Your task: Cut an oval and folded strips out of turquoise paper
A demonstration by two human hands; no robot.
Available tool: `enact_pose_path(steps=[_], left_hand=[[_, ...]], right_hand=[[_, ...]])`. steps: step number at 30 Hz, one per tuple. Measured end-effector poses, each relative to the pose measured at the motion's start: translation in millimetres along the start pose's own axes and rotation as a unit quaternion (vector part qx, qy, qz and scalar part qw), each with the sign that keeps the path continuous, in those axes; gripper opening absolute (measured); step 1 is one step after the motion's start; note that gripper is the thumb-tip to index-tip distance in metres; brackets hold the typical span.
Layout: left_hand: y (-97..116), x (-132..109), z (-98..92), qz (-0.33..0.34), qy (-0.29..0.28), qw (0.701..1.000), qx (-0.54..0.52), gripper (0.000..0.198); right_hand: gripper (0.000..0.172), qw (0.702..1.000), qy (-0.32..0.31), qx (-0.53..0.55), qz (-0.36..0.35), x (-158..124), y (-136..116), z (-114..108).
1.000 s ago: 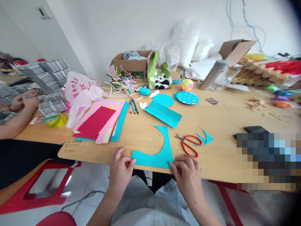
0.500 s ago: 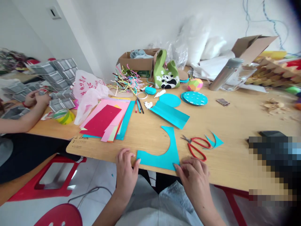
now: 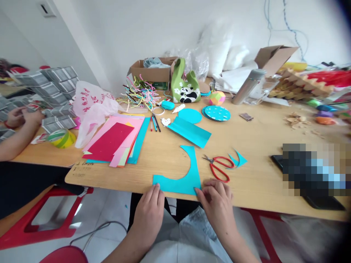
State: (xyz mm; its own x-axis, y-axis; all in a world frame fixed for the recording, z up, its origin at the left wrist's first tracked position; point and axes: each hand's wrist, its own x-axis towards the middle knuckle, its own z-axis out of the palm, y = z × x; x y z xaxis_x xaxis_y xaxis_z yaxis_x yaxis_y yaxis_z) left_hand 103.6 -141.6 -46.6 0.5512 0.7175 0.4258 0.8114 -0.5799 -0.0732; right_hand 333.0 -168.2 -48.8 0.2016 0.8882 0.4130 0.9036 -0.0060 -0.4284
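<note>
A blue piece of paper (image 3: 179, 186), with a large curved notch cut from its upper left, lies at the table's front edge. My left hand (image 3: 149, 212) is closed on its lower left corner, fingertips together on top and the thumb hidden. At the lower right corner, my right hand (image 3: 218, 204) grips the paper with the thumb on it and the other fingers curled. Red-handled scissors (image 3: 221, 168) lie just beyond my right hand, blades apart. Beside them are pointed blue paper scraps (image 3: 240, 159). Farther back sit a folded blue sheet (image 3: 189, 131) and a blue paper circle (image 3: 190, 115).
Coloured paper sheets (image 3: 109, 142) are stacked at the left, near several pens (image 3: 155, 123). Pipe cleaners (image 3: 141, 93), a green panda bag (image 3: 185, 86) and a steel flask (image 3: 249, 86) stand behind. Another person's hands (image 3: 26, 117) work at far left. A dark phone (image 3: 323, 202) lies right.
My left hand has shifted its fingers onto the paper's corner, where the thumb was before. My right hand stays at the other corner. The view has turned slightly to the right.
</note>
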Motion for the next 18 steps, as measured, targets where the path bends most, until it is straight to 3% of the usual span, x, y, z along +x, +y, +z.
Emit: enact_pose_path(steps=[5, 11, 18], left_hand=[[23.7, 0.3, -5.7, -0.016, -0.083, 0.996, 0.02, 0.058], [30.2, 5.0, -3.5, 0.0, -0.092, 0.995, 0.029, 0.092], [31.2, 4.8, -1.9, 0.008, -0.111, 0.993, 0.045, 0.095]], right_hand=[[0.025, 1.0, 0.006, 0.0, -0.002, 0.1, -0.1, -0.5], [0.022, 1.0, -0.001, 0.023, 0.007, -0.1, -1.9, -1.0], [0.02, 0.997, 0.029, 0.076, 0.012, -6.4, 3.8, -8.1]])
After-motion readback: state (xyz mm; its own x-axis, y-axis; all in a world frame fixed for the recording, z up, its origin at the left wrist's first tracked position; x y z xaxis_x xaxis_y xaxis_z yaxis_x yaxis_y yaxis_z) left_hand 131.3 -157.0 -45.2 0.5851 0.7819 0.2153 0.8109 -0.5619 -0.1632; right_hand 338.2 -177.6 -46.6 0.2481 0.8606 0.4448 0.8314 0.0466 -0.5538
